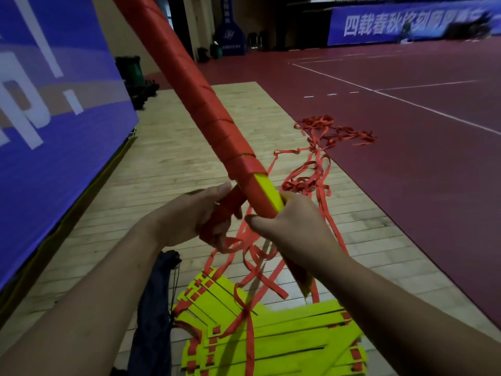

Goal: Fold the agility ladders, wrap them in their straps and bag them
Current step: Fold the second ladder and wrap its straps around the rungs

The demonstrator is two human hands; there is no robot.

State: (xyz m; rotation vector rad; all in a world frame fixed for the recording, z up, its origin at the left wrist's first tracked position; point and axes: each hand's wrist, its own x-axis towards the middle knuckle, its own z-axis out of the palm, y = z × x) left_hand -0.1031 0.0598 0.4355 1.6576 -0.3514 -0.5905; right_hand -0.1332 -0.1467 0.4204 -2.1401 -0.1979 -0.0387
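Two bare hands meet at the centre, holding a long bundle (206, 104) of folded ladder rungs that slants up toward 11 o'clock. Red strap (227, 204) is wound around almost the whole bundle; a bit of yellow rung shows just above the right hand.

The right hand (292, 226), just right of centre, grips the bundle's lower part, with fingers curled around it and the thumb pressed to its underside. The left hand (200, 215), just left of centre, has its fingers closed around a bunched length of the strap right beside the bundle.

Loose strap loops hang below both hands. They trail down to a second ladder (298, 321), a fanned stack of yellow rungs on the floor at 6 o'clock. A dark bag (151, 321) lies touching that stack at 7 o'clock. More strap runs to a tangle (333, 131) at 2 o'clock, where the pale wood floor (189, 137) meets a maroon court (406, 185).

A blue banner (54, 104) fills 9 o'clock.
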